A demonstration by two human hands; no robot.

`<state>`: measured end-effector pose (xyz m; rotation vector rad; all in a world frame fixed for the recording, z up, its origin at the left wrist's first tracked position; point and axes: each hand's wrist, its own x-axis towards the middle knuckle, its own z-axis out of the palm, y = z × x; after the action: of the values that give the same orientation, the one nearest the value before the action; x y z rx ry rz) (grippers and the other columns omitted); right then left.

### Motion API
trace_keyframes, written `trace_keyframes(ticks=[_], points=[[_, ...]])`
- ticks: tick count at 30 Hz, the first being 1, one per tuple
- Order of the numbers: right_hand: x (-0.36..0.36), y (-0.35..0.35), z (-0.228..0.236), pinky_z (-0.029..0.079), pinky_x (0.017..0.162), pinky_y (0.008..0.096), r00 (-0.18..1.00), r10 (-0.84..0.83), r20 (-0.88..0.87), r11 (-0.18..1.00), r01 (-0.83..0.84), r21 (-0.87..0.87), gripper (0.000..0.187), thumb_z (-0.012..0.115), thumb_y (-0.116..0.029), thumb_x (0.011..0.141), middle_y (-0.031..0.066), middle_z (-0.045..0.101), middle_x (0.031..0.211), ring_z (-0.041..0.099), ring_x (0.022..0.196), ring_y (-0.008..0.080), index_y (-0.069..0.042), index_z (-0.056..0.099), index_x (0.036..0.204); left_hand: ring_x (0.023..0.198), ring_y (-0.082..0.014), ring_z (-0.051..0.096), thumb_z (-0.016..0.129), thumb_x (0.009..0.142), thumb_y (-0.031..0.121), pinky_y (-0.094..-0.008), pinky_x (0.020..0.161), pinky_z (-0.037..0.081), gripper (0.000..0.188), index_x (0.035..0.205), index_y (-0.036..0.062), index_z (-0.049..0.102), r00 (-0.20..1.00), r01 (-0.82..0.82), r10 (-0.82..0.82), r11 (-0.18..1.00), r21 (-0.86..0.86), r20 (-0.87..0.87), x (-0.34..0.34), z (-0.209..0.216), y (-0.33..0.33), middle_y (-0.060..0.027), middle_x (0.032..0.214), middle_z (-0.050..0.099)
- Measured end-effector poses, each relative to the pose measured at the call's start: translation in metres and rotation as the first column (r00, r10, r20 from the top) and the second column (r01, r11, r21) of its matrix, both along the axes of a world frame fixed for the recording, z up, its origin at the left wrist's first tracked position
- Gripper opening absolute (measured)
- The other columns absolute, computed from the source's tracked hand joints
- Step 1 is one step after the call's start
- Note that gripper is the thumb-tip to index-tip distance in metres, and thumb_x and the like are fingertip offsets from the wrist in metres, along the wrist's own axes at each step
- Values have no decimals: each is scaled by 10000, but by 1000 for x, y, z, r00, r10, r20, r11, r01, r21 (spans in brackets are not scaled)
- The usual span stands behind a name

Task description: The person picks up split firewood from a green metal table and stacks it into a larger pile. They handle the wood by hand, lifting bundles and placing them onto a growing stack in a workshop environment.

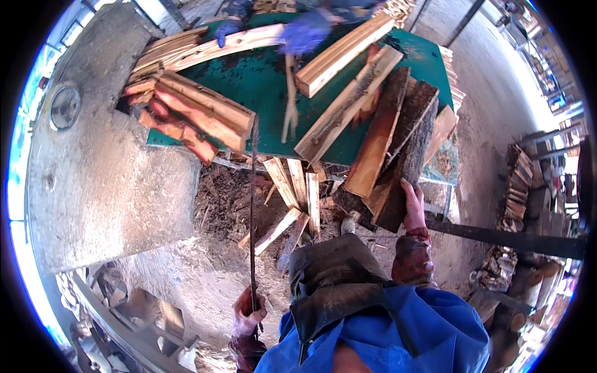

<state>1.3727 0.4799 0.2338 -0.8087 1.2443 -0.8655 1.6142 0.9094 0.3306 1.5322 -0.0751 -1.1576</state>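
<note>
My left hand (pixel 249 311) is closed around the lower end of a long, thin dark rod or taut cord (pixel 253 211); I cannot tell which. Its upper end reaches the split logs (pixel 205 112) on the table's left. My right hand (pixel 413 205) grips the near end of a bark-covered split log (pixel 413 161). That log lies against other split pieces (pixel 379 137), which overhang the near edge of the green table (pixel 273 124). More split wood, a pale piece (pixel 345 53) and a knotty one (pixel 351 102), lies slanted across the tabletop.
Across the table, another person's blue-gloved hand (pixel 305 32) is blurred beside a long plank (pixel 230 46). Split sticks (pixel 298 186) stand below the near edge, above bark litter. A worn grey surface (pixel 118 193) is at left. A dark bar (pixel 504 236) crosses at right; stacked firewood (pixel 516 186) lies beyond.
</note>
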Motion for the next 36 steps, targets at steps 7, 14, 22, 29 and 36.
trace_keyframes(ticks=[7, 14, 22, 29, 36], points=[[-5, 0, 5, 474, 842, 308, 999, 20, -33, 1000, -20, -9, 485, 686, -295, 839, 72, 606, 1088, 578, 969, 172, -14, 550, 1211, 1061, -231, 578, 783, 646, 74, -333, 917, 470, 857, 1383, -78, 373, 924, 254, -251, 967, 29, 287, 0, -12, -107, -152, 1159, 594], [-4, -1, -4, 492, 822, 302, 997, 49, 51, 999, -49, -1, 455, 676, -262, 866, 73, 616, 1091, 598, 939, 174, -10, 540, 1219, 1128, -231, 558, 835, 726, 215, -366, 924, 483, 855, 1404, -3, 363, 627, 595, -268, 771, -228, 731, -50, -26, -305, -205, 1276, 534], [-10, -2, -3, 518, 791, 315, 993, 31, 113, 999, -34, 23, 410, 680, -287, 882, 57, 616, 1045, 613, 919, 176, -40, 540, 1177, 951, -254, 641, 755, 787, 131, -349, 771, 545, 433, 1146, -14, 562, 403, 278, -14, 954, -108, 915, -19, -33, -347, -176, 1072, 623], [-12, -5, 0, 495, 816, 308, 992, 71, 104, 997, -74, 30, 423, 682, -269, 869, 60, 609, 1089, 593, 969, 170, -34, 547, 1193, 929, -349, 581, 711, 807, 235, -431, 809, 483, 359, 1016, -31, 591, 191, -16, 42, 999, -40, 981, 58, -65, -394, -183, 962, 613], [-11, -5, 6, 416, 932, 273, 993, 26, 111, 1000, -26, -8, 434, 703, -183, 867, 74, 592, 1156, 547, 1030, 143, 20, 525, 1206, 1041, -348, 585, 714, 751, 489, -453, 855, 503, 588, 1065, 4, 607, 265, -194, -441, 847, 496, 857, 95, -82, -477, -172, 1128, 606]])
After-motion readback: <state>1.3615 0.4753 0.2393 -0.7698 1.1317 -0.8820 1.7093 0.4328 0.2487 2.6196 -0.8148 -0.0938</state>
